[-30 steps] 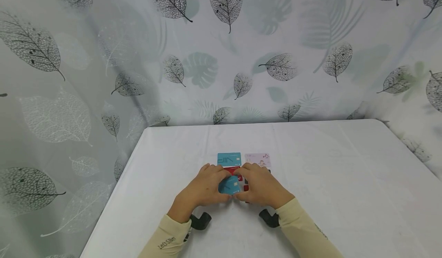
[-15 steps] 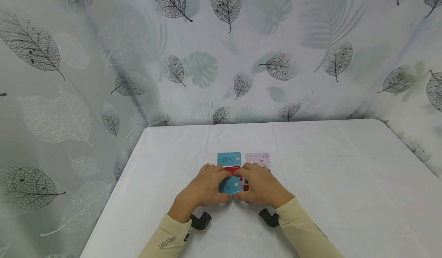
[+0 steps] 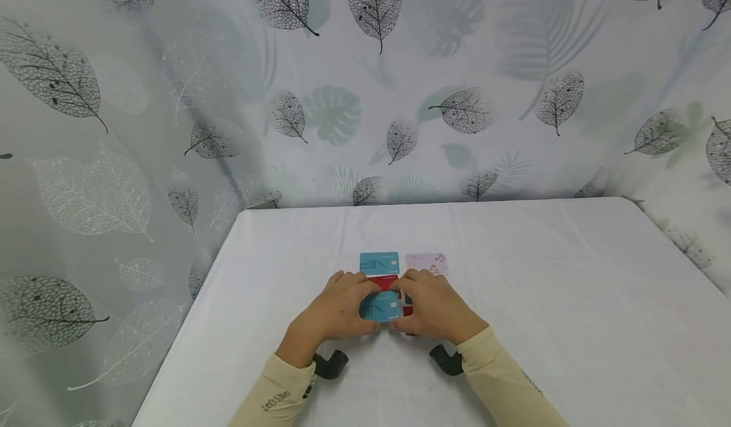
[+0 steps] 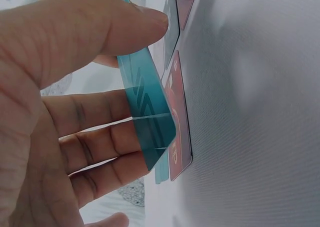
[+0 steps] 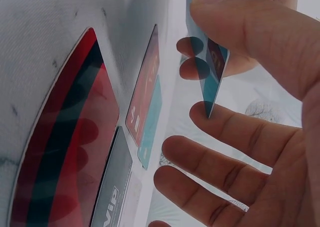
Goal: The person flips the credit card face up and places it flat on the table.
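Observation:
A blue plastic card point(image 3: 381, 307) is held up between both hands above the white table. My left hand point(image 3: 341, 306) pinches its left side, thumb on the near face and fingers spread behind, as the left wrist view shows. My right hand point(image 3: 432, 306) holds the other end, its thumb over the card and index fingertip at a corner in the right wrist view. Behind lie a red card point(image 3: 384, 282), a blue VIP card point(image 3: 379, 262) and a pale pink card point(image 3: 426, 262). A grey VIP card point(image 5: 112, 187) and a red card with a dark stripe point(image 5: 75, 137) lie by my right hand.
The white-covered table point(image 3: 542, 300) reaches back to a leaf-patterned curtain point(image 3: 434, 97), which also hangs at both sides. Black curved pieces point(image 3: 331, 365) sit at both wrists, beside the cream sleeves.
The held blue card looked bowed, with a rounded top edge, and now looks straighter. My right hand has shifted slightly right, and more of the card shows between the hands.

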Demonstrator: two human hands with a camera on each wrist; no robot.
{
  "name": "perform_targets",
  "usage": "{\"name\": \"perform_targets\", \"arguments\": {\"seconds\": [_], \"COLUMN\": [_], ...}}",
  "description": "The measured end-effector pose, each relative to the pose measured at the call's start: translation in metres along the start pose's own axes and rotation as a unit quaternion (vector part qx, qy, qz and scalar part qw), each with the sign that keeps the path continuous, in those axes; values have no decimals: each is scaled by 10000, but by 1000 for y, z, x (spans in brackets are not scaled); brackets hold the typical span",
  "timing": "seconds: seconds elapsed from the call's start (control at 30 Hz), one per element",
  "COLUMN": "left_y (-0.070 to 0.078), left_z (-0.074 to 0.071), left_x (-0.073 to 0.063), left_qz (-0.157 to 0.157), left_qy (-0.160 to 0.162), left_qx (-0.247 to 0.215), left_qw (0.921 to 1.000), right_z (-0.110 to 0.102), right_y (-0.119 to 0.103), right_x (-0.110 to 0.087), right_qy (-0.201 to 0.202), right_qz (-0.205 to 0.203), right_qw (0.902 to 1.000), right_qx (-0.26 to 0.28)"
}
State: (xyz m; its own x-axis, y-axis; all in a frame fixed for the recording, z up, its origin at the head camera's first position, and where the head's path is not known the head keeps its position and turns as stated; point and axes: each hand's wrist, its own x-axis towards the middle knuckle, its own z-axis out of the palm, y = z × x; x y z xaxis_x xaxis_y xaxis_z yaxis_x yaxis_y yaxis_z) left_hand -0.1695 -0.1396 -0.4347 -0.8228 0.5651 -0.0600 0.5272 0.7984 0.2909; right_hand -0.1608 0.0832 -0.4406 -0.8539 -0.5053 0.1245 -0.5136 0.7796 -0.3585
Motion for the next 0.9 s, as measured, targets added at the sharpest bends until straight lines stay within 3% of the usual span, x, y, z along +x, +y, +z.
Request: {"name": "perform_targets", "arguments": {"seconds": [0.47, 0.9], "left_y": [-1, 1], "left_z": [-1, -3], "left_x": [-2, -3], "left_qz": [-202, -301], "left_qy": [-51, -122], "left_qx": [-76, -91], "left_qw": [9998, 9994], "right_z": [-1, 0], "right_y": [-1, 0], "right_x": [1, 0], "right_qy": [-214, -290], "right_qz": [300, 282], "right_qw": [9993, 9992], "right_qx": [-15, -49]}}
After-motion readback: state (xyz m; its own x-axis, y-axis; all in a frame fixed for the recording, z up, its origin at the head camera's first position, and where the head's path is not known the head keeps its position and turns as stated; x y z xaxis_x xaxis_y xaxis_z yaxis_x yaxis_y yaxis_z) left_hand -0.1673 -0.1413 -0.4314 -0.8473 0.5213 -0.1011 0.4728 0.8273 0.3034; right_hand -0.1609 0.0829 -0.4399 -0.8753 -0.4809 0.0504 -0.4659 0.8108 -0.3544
